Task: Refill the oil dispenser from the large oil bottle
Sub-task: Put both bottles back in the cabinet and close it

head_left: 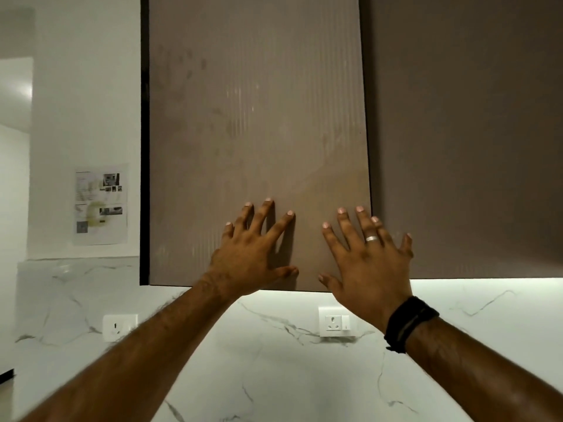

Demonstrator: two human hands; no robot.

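A brown ribbed wall-cabinet door (256,117) fills the upper middle of the head view. My left hand (253,254) lies flat against its lower part, fingers spread, holding nothing. My right hand (368,257), with a ring and a black wristband, is spread flat at the door's lower right corner, also holding nothing. A dark gap shows along the door's left edge. Neither the oil dispenser nor the large oil bottle is in view.
A second brown cabinet door (469,132) adjoins on the right. Below runs a lit white marble backsplash (274,360) with two wall sockets (336,322), (119,327). A printed sheet (101,204) is taped to the white wall at left.
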